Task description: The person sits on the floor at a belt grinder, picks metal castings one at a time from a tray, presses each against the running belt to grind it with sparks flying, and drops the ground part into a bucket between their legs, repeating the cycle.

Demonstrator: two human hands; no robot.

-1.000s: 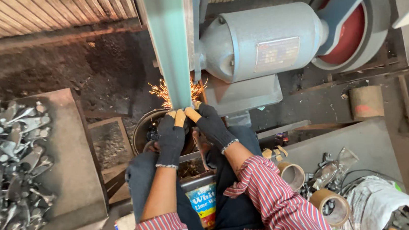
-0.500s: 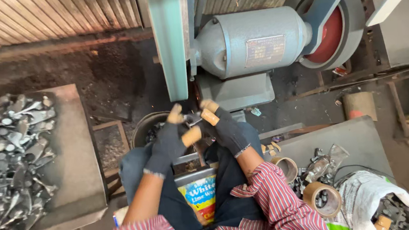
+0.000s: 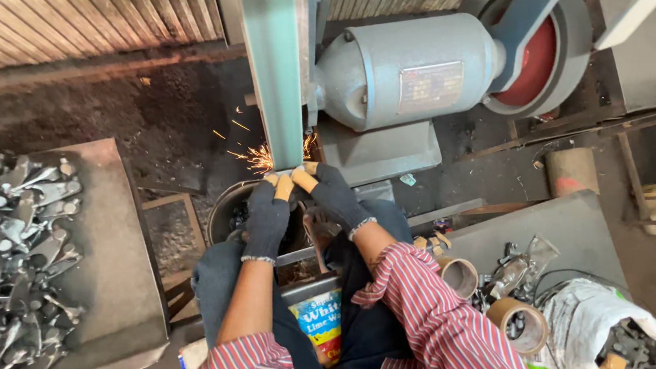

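Both hands' [image 3: 297, 191] grip against belt [image 3: 274, 70]

The left hand [image 3: 266, 217] and right hand [image 3: 334, 196] each wear a dark knitted glove with a pale speckled cuff and tan wrapping over the fingertips [image 3: 284, 185]. Shirt sleeves [image 3: 426, 310] in red and white stripes are pushed up above the elbows. Dark blue-grey trousers [image 3: 218, 285] cover the knees.

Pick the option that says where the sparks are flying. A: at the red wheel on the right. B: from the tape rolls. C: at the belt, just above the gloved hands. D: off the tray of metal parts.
C: orange sparks spray beside the vertical grinding belt, just above the left hand and right hand.
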